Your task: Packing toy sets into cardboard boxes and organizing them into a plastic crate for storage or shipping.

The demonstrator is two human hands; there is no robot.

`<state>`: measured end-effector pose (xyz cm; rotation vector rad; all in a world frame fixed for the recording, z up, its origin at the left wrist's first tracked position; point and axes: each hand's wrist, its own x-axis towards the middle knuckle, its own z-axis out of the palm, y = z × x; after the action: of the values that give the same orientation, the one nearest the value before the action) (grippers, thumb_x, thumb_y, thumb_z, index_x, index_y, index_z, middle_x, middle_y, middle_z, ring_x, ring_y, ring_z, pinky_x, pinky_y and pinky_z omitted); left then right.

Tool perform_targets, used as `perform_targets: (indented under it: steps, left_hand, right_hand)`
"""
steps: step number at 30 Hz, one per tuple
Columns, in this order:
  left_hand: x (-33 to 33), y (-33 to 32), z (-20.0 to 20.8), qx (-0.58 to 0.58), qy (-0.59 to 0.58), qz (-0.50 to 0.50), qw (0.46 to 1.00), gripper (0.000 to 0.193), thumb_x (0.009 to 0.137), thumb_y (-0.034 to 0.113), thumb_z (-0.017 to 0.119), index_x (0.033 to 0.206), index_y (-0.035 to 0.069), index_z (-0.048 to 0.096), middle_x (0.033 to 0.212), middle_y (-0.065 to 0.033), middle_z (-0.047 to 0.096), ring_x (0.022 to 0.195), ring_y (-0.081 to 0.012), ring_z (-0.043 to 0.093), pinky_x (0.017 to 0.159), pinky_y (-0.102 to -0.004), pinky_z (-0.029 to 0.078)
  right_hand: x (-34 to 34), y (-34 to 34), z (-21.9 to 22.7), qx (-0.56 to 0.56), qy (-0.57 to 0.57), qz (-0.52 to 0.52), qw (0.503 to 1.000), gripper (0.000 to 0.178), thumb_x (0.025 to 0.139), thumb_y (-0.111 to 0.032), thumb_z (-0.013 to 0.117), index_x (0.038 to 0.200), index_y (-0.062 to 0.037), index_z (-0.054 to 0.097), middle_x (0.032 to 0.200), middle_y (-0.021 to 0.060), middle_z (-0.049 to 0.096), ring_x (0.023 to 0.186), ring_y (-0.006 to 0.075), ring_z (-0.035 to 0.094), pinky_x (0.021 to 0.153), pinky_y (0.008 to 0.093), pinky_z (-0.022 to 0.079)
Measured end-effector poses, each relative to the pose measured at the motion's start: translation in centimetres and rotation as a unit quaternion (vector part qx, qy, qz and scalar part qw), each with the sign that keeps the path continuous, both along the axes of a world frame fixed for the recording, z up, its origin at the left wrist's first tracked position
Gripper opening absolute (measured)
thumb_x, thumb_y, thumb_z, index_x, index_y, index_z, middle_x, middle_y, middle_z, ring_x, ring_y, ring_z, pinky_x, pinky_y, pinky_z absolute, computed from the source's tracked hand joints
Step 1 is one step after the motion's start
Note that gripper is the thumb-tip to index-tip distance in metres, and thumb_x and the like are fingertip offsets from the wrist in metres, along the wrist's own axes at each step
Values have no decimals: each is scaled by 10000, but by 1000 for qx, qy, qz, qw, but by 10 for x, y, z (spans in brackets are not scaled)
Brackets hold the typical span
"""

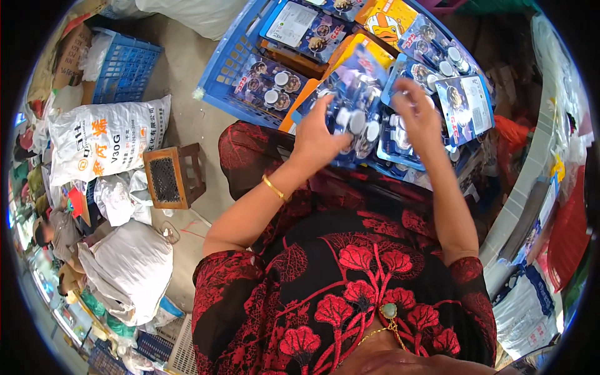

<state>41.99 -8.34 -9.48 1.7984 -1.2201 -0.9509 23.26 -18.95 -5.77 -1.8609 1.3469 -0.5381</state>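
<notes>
My left hand (315,134) is closed on the edge of a blue carded pack (356,87), which is tilted and blurred by motion. White round caps show through the clear front of this pack. To its right, my right hand (415,112) hovers over more such packs, its fingers loosely bent and apart, slightly smeared, with nothing visible in them. Beside that hand a blue carded pack (464,106) lies on the pile. Under everything is a large blue plastic crate (215,75) just beyond my lap, holding several packs and yellow-orange boxes (384,25).
At left, a white printed sack (106,140) lies near a small wooden stool (167,178). Behind them stands a blue basket (128,65). A bulging white sack (134,269) sits lower left. Plastic bags and a red sheet (567,231) crowd the right side.
</notes>
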Motion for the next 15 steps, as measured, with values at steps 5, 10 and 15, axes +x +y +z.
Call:
perform_targets:
  steps: [5,10,15]
  left_hand:
    - [17,27,50,-203,-125,-109,965,606,634,63,730,1186,24,484,1044,-178,586,933,-346,584,792,-390,481]
    - [53,23,62,-356,-264,-222,868,393,698,1,643,1077,71,562,971,-85,572,847,-250,576,737,-356,460]
    - [122,-9,27,-409,-355,-144,828,324,719,53,603,1034,92,536,993,-108,547,928,-273,553,754,-377,448]
  right_hand:
    - [-30,-78,14,240,-181,-163,940,608,906,-506,460,1258,-11,493,1144,138,571,999,209,567,795,328,490]
    - [-10,-78,42,565,-185,17,804,464,912,-318,522,1232,18,523,1205,155,575,1026,213,611,881,317,507]
    - [30,-89,23,540,-241,112,799,442,861,-140,609,1240,58,496,1144,118,608,978,164,620,862,285,508]
